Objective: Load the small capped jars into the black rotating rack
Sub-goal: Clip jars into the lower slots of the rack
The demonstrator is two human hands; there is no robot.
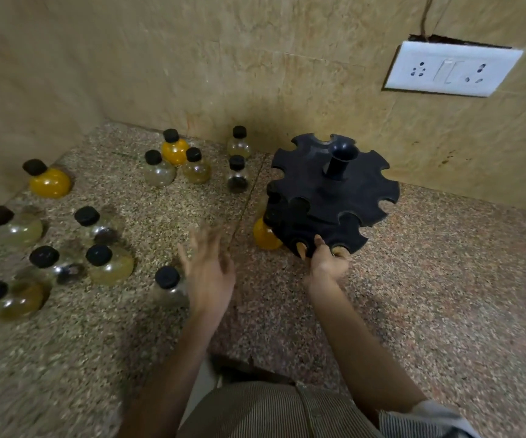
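Speckled stone desk (413, 279), jars (110, 263) scattered left. My right hand (326, 262) fingers grip the black rack (334, 197) rim; left hand (209, 270) spread, empty.

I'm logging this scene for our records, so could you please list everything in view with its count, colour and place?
Loose capped jars: twelve, clear or orange with black caps, standing on the counter left of the rack.
Loaded jar: one seen, orange, hanging in the rack's lower tier on its left side.
Rotating rack: one, black, notched tiers with a central knob, right of centre near the wall.
Counter: one, speckled stone.
Wall: beige tiles, behind and to the left.
Socket plate: one, white, on the wall at upper right.
Striped clothing: at the bottom edge.
Left hand: open, blurred, between the jars and the rack.
Right hand: gripping the rack's near lower edge.
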